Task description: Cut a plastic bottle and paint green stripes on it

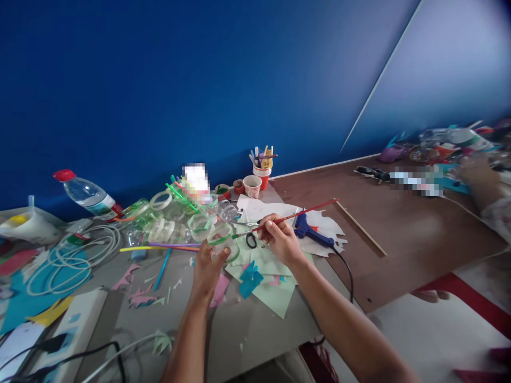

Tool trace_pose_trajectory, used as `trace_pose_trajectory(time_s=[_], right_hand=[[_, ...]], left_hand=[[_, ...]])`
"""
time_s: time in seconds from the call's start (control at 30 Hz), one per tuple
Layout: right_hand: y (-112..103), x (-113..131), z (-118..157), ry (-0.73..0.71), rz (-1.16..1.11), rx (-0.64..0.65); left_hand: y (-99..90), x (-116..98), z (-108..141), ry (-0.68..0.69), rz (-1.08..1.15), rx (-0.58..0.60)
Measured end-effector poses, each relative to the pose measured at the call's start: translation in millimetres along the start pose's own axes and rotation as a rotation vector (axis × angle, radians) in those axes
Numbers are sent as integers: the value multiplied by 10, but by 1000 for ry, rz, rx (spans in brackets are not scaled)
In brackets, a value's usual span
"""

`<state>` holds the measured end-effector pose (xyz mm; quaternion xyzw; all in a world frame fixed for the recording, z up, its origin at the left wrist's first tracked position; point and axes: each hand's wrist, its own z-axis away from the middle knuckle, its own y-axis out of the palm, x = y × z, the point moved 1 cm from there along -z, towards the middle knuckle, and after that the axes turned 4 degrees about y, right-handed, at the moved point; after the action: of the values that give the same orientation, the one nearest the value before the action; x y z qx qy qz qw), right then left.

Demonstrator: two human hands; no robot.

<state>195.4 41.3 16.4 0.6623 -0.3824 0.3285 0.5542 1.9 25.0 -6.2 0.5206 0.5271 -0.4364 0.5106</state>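
My left hand [209,264] is closed around a clear plastic cup [223,242] whose rim carries green paint. Between the fingers of my right hand [278,239] is a thin red paintbrush [297,214], its green-tipped bristles at the cup's rim. Whether the bristles touch the rim, I cannot tell. Below and behind my hands lie pale green paper sheets [279,300] and a crumpled blue paper piece [250,279]. A pair of scissors [251,240] sits just left of my right hand, partly hidden. To its right rests a blue glue gun [309,230] on torn white paper [335,230].
Cut clear bottle pieces [162,229] and straws crowd the left, near a tilted water bottle [90,194]. Paint cups [253,186] stand by the wall. A coiled white cable [106,250] and power strip [75,324] lie left. Another person's hand [477,173] is at far right.
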Motion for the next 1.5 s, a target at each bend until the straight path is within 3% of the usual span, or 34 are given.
trace_pose_trajectory(time_s=[0.37, 1.0, 1.5], right_hand=[[-14, -60, -9, -19, 79, 9], [-83, 29, -77, -27, 15, -71], [-117, 27, -117, 31, 2, -95]], left_hand=[[-6, 29, -6, 0, -36, 30], [-1, 43, 31, -64, 267, 144], [18, -143, 89, -197, 418, 307]])
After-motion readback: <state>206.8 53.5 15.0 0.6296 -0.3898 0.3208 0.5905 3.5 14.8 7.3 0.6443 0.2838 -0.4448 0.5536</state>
